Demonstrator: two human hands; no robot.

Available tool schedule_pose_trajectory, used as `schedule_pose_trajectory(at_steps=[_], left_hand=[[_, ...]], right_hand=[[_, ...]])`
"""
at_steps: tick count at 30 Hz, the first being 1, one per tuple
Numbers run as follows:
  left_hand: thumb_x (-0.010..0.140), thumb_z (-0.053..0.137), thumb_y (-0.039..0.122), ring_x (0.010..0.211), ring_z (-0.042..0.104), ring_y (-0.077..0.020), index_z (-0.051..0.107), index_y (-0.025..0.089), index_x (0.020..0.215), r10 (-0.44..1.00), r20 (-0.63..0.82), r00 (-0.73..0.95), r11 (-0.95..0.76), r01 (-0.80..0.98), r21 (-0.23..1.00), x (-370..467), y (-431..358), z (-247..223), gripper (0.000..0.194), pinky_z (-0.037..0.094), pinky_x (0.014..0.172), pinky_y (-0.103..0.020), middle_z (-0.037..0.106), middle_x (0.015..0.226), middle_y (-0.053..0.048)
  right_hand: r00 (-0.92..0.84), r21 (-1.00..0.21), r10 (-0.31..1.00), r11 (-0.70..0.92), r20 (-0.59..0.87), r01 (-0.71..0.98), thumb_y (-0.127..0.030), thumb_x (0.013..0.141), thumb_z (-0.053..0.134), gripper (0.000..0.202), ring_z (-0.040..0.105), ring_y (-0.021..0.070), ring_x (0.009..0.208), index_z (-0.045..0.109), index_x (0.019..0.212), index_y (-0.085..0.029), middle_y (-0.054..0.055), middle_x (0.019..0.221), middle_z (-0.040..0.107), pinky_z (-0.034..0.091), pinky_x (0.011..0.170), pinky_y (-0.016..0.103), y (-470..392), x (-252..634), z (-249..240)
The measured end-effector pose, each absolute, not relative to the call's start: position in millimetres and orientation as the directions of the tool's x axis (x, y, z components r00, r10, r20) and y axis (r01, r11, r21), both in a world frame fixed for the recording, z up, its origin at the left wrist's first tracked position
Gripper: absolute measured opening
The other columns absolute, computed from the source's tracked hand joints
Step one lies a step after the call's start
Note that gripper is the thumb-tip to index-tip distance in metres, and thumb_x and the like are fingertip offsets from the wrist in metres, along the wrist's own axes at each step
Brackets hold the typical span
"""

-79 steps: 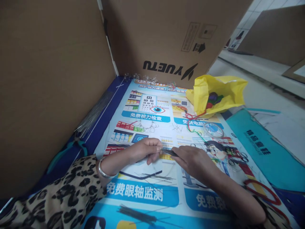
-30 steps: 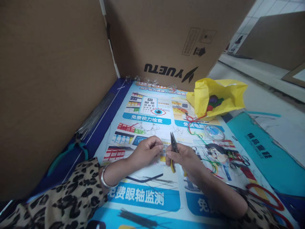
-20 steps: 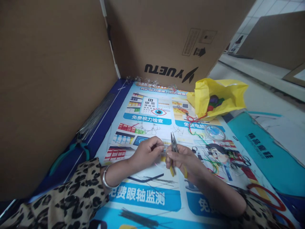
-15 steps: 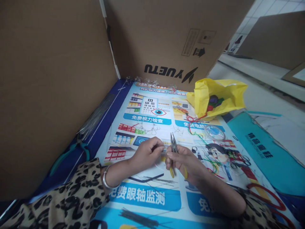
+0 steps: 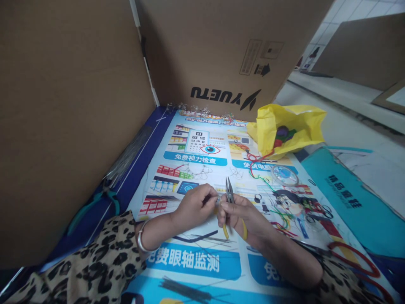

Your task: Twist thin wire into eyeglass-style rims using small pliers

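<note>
My left hand pinches a small piece of thin wire between thumb and fingers. My right hand grips yellow-handled needle-nose pliers, jaws pointing up and away. The two hands meet over a printed blue poster that covers the work surface. The wire piece is tiny and mostly hidden by my fingers. Both wrists show leopard-print sleeves, and a silver bangle sits on the left wrist.
Cardboard walls stand at left and behind. A yellow plastic bag with coloured pieces lies at back right, red and green cords and a clear round lid beside it. Teal-handled pliers and wire bundles lie at left; dark wires near me.
The pliers swung from lying flat between my hands to jaws-up. My hands have since drawn together and shifted slightly toward me, fingers now touching around the wire.
</note>
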State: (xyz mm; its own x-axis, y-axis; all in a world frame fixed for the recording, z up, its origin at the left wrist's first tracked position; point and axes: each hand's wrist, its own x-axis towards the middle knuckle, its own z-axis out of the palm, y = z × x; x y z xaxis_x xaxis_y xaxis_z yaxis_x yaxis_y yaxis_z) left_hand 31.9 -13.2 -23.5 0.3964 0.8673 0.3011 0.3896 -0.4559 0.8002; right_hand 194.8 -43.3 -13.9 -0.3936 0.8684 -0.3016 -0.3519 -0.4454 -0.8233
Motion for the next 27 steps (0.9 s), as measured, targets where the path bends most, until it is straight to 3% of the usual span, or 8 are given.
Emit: schedule_pose_trajectory(at_steps=[6, 12, 17, 20, 27], left_hand=[[0.08, 0.048, 0.019, 0.064, 0.047, -0.0096, 0.049, 0.017, 0.073, 0.869, 0.183, 0.461, -0.322, 0.245, 0.915, 31, -8, -19, 0.007, 0.037, 0.062, -0.022, 0.051, 0.068, 0.002], [0.081, 0.049, 0.028, 0.053, 0.042, -0.0074, 0.053, 0.015, 0.086, 0.832, -0.005, 0.555, -0.045, 0.075, 0.996, 28, -5, -19, 0.015, 0.035, 0.051, -0.02, 0.048, 0.06, 0.004], [0.081, 0.048, 0.033, 0.044, 0.038, -0.0058, 0.057, 0.014, 0.096, 0.804, -0.136, 0.579, 0.071, 0.134, 0.988, 27, -3, -20, 0.025, 0.031, 0.043, -0.018, 0.043, 0.053, 0.006], [0.079, 0.049, 0.027, 0.042, 0.037, -0.0046, 0.059, 0.013, 0.092, 0.798, -0.163, 0.58, 0.053, 0.201, 0.978, 28, -4, -18, 0.022, 0.029, 0.041, -0.017, 0.043, 0.054, 0.006], [0.074, 0.052, 0.025, 0.041, 0.034, -0.0032, 0.06, 0.013, 0.086, 0.81, -0.235, 0.538, 0.109, 0.255, 0.961, 32, -6, -14, 0.019, 0.027, 0.038, -0.016, 0.04, 0.053, 0.007]], right_hand=[[-0.399, -0.807, 0.872, -0.442, -0.283, -0.391, -0.027, 0.073, 0.064, 0.014, 0.055, 0.0115, 0.054, 0.054, 0.076, -0.018, -0.002, 0.058, 0.058, 0.039, 0.056, 0.025, -46, 199, -16], [-0.409, -0.8, 0.867, -0.45, -0.284, -0.397, -0.028, 0.074, 0.062, 0.014, 0.055, 0.0119, 0.052, 0.053, 0.074, -0.017, -0.001, 0.056, 0.058, 0.04, 0.056, 0.026, -41, 203, -16], [-0.388, -0.802, 0.851, -0.489, -0.353, -0.343, -0.03, 0.069, 0.067, 0.021, 0.055, 0.0117, 0.052, 0.052, 0.075, -0.017, -0.002, 0.056, 0.057, 0.042, 0.056, 0.027, -38, 208, -18], [-0.37, -0.854, 0.857, -0.461, -0.358, -0.24, -0.033, 0.068, 0.067, 0.023, 0.056, 0.012, 0.052, 0.052, 0.076, -0.017, -0.001, 0.057, 0.058, 0.042, 0.054, 0.026, -36, 211, -17], [-0.271, -0.946, 0.913, -0.26, -0.306, 0.193, -0.033, 0.071, 0.058, 0.018, 0.054, 0.0114, 0.053, 0.054, 0.073, -0.016, -0.001, 0.055, 0.059, 0.04, 0.05, 0.024, -33, 212, -3]])
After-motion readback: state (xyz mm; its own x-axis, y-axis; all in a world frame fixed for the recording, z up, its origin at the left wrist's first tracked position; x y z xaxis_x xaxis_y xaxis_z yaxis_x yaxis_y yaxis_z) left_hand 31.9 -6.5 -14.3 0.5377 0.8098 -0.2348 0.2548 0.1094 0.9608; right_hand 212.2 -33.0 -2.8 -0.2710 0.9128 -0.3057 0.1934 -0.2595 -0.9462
